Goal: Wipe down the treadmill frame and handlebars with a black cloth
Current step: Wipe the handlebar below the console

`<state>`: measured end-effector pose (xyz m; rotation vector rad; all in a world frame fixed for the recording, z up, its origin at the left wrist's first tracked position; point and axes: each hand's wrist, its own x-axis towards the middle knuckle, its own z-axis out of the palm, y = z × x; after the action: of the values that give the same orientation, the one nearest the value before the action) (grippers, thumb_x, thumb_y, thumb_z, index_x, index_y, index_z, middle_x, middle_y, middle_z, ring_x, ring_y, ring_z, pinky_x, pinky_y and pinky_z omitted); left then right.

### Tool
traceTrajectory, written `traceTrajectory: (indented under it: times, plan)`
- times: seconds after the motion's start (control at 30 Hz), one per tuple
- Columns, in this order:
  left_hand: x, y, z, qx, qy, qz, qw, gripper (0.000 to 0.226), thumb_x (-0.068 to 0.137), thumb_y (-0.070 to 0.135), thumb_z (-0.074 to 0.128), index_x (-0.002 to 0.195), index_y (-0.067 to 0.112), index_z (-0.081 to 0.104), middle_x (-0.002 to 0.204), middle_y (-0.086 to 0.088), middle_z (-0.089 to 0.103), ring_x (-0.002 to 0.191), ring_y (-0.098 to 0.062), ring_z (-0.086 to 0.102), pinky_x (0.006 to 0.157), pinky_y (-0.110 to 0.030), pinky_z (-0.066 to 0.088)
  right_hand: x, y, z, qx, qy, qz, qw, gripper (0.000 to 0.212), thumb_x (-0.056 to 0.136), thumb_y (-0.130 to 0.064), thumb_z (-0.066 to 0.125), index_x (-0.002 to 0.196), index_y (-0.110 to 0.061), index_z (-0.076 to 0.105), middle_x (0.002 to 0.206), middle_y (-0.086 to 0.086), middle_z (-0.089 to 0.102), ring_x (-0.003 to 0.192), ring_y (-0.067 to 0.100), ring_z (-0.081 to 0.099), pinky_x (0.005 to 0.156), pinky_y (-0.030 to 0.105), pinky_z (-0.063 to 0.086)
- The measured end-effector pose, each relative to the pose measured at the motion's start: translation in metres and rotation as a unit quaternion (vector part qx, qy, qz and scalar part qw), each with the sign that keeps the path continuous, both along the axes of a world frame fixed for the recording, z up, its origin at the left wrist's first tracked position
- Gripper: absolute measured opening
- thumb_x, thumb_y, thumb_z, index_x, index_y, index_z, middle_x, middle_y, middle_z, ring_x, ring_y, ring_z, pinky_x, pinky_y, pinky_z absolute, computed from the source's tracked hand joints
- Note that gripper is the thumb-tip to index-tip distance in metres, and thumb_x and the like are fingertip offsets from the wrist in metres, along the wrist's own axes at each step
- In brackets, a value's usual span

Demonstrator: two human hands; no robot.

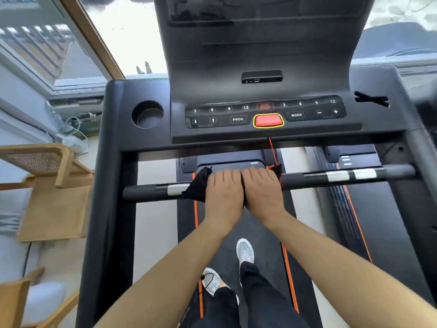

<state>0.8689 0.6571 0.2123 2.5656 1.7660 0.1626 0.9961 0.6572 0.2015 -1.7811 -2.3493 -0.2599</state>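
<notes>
cloth wrapped on handlebar beneath both hands

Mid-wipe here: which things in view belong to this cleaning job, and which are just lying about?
Part of the job:
- black cloth, wrapped over the bar
- black horizontal handlebar with silver bands
- black treadmill frame upright
- left hand and right hand, both gripping the cloth on the bar

Just lying about:
- wooden cane-backed chair
- red safety-key cord
- round cup holder
- grey sneakers
</notes>
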Motion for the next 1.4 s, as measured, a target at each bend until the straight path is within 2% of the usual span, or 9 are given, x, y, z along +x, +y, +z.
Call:
traceTrajectory:
  times: [0.13, 0.3, 0.47, 0.7, 0.87, 0.97, 1.07, 1.23, 1.4]
  plan:
    - [-0.006, -0.005, 0.019, -0.074, -0.04, -0.033, 0.996, 0.06, 0.069, 0.032, 0.049, 0.121, 0.004, 0.056, 0.113, -0.01, 0.06, 0.105, -0.032, 0.054, 0.094, -0.042, 0.041, 0.008, -0.015, 0.015, -0.088, 0.062, 0.032, 0.994, 0.042, 0.076, -0.02, 0.051, 0.116, -0.009, 0.059, 0.103, 0.007, 0.062, 0.094, 0.03, 0.057, 0.088, 0.04, 0.045]
    - [-0.035, 0.007, 0.048, -0.146, -0.147, 0.015, 0.978, 0.036, 0.088, 0.025, 0.049, 0.122, 0.018, 0.06, 0.114, -0.005, 0.069, 0.105, -0.029, 0.061, 0.088, -0.039, 0.048, 0.031, -0.044, 0.038, -0.189, 0.121, 0.034, 0.974, 0.076, 0.073, -0.031, 0.065, 0.143, -0.006, 0.046, 0.146, 0.013, 0.049, 0.136, 0.03, 0.042, 0.119, 0.039, 0.029]
    - [-0.044, 0.011, 0.05, -0.134, -0.07, 0.025, 0.988, 0.043, 0.094, 0.025, 0.059, 0.136, 0.02, 0.053, 0.12, -0.004, 0.063, 0.112, -0.029, 0.052, 0.088, -0.04, 0.046, 0.023, -0.029, 0.061, -0.173, 0.166, -0.031, 0.97, 0.06, 0.083, -0.015, 0.058, 0.142, -0.01, 0.046, 0.133, 0.008, 0.057, 0.119, 0.029, 0.053, 0.101, 0.041, 0.046]
    - [-0.017, 0.0, 0.077, -0.14, -0.023, 0.075, 0.987, 0.024, 0.081, 0.027, 0.063, 0.104, 0.024, 0.068, 0.099, -0.001, 0.061, 0.097, -0.025, 0.055, 0.077, -0.035, 0.046, 0.034, 0.005, 0.068, -0.226, 0.056, 0.032, 0.972, 0.032, 0.09, -0.016, 0.057, 0.122, -0.019, 0.061, 0.114, 0.002, 0.064, 0.108, 0.028, 0.051, 0.079, 0.039, 0.049]
    - [0.019, 0.009, 0.11, -0.102, -0.024, -0.011, 0.994, 0.021, 0.062, 0.049, 0.058, 0.068, 0.029, 0.061, 0.083, 0.012, 0.06, 0.089, -0.018, 0.052, 0.083, -0.035, 0.039, 0.092, -0.01, 0.091, -0.153, 0.165, 0.066, 0.972, 0.009, 0.078, -0.017, 0.06, 0.086, -0.017, 0.061, 0.075, 0.001, 0.063, 0.076, 0.028, 0.055, 0.066, 0.038, 0.042]
    - [0.055, 0.014, 0.127, -0.243, -0.146, -0.013, 0.959, 0.027, 0.067, 0.032, 0.068, 0.059, 0.022, 0.045, 0.059, 0.007, 0.051, 0.067, -0.012, 0.05, 0.063, -0.031, 0.039, 0.145, -0.016, 0.107, -0.247, 0.3, 0.04, 0.921, 0.007, 0.083, -0.016, 0.057, 0.088, -0.02, 0.057, 0.068, 0.001, 0.064, 0.069, 0.027, 0.058, 0.063, 0.038, 0.044]
    - [0.093, 0.025, 0.134, -0.305, -0.18, 0.005, 0.935, 0.025, 0.075, 0.03, 0.073, 0.068, 0.022, 0.05, 0.068, 0.007, 0.058, 0.069, -0.015, 0.056, 0.06, -0.03, 0.042, 0.192, -0.005, 0.123, -0.247, 0.401, -0.014, 0.882, 0.014, 0.085, -0.011, 0.06, 0.087, -0.024, 0.06, 0.075, -0.007, 0.069, 0.074, 0.015, 0.064, 0.071, 0.033, 0.048]
    - [0.138, 0.052, 0.118, -0.336, -0.147, 0.079, 0.927, 0.027, 0.08, 0.041, 0.063, 0.103, 0.027, 0.056, 0.1, 0.003, 0.068, 0.095, -0.019, 0.062, 0.075, -0.034, 0.047, 0.25, 0.048, 0.12, -0.265, 0.242, -0.035, 0.933, 0.009, 0.083, -0.026, 0.064, 0.086, -0.033, 0.062, 0.088, -0.006, 0.073, 0.086, 0.021, 0.067, 0.077, 0.035, 0.052]
    - [0.156, 0.053, 0.08, -0.052, 0.068, 0.063, 0.994, 0.037, 0.081, 0.01, 0.057, 0.118, 0.017, 0.058, 0.114, -0.006, 0.061, 0.103, -0.031, 0.056, 0.082, -0.043, 0.044, 0.245, 0.046, 0.09, -0.169, 0.044, -0.05, 0.983, 0.043, 0.079, -0.026, 0.065, 0.121, -0.018, 0.064, 0.116, 0.01, 0.061, 0.107, 0.035, 0.056, 0.085, 0.043, 0.047]
